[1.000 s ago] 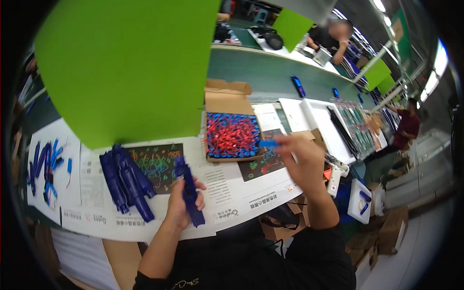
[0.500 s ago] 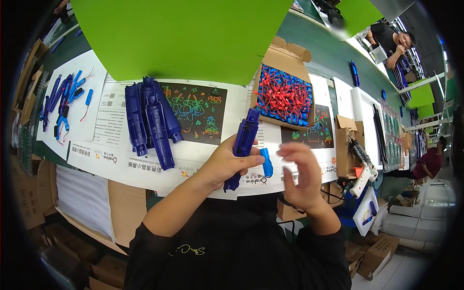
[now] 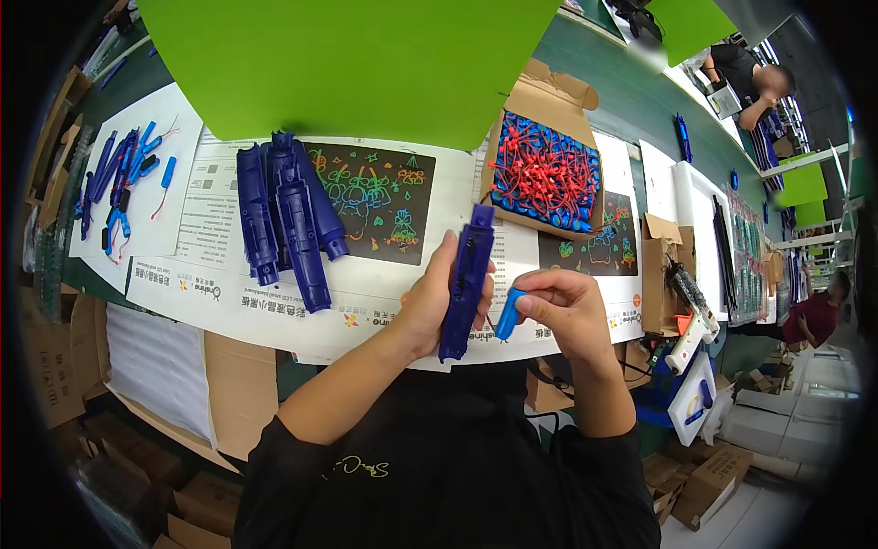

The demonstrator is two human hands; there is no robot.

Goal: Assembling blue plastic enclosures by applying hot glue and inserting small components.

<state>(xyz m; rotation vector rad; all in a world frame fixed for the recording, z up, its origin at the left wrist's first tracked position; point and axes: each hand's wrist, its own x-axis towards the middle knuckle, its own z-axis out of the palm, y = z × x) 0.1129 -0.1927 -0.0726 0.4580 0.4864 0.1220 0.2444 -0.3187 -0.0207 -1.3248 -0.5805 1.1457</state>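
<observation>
My left hand (image 3: 430, 300) is closed round a long dark-blue plastic housing (image 3: 468, 284), held upright with its hollow side showing. Just to the right, my right hand (image 3: 569, 311) pinches a small bright-blue battery (image 3: 508, 316) between thumb and fingers. Battery and housing are close together but look apart. Several more housings (image 3: 297, 224) lie in a pile on the printed paper sheets to the left. An open cardboard box (image 3: 546, 84) behind my hands holds many blue batteries with red wires (image 3: 544, 174).
A green panel (image 3: 347, 69) stands at the back of the table. At far left lie loose batteries and housings (image 3: 119, 183) on white paper. A glue gun (image 3: 692, 339) rests at the right beside a small carton (image 3: 660, 274). Another person (image 3: 750, 82) sits beyond, at upper right.
My right hand has closed on the battery, which was between the left fingers and housing before. The left fingers now wrap round behind the housing.
</observation>
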